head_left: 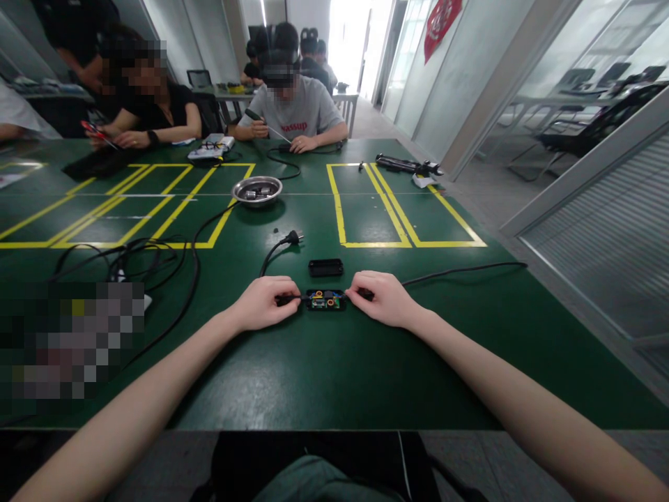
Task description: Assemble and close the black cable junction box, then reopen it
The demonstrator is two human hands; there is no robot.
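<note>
A small black case [325,308] lies opened on the green table, with a circuit board [324,300] showing inside. My left hand [270,301] pinches the black cable at the case's left end. At the other end, the fingers of my right hand [381,296] close round a second black cable [460,270], which runs off to the right. Just beyond the case sits its black cover [325,268], hollow side up. A black power plug [293,238] on a short bend of cable rests above my left hand.
A metal bowl [257,191] with small metal parts stands farther back. Coiled black cables [130,258] lie at the left. Yellow tape [339,209] marks the table [366,376]. Black tools [408,166] lie at the far right. Across the table, a person [293,104] holds a screwdriver.
</note>
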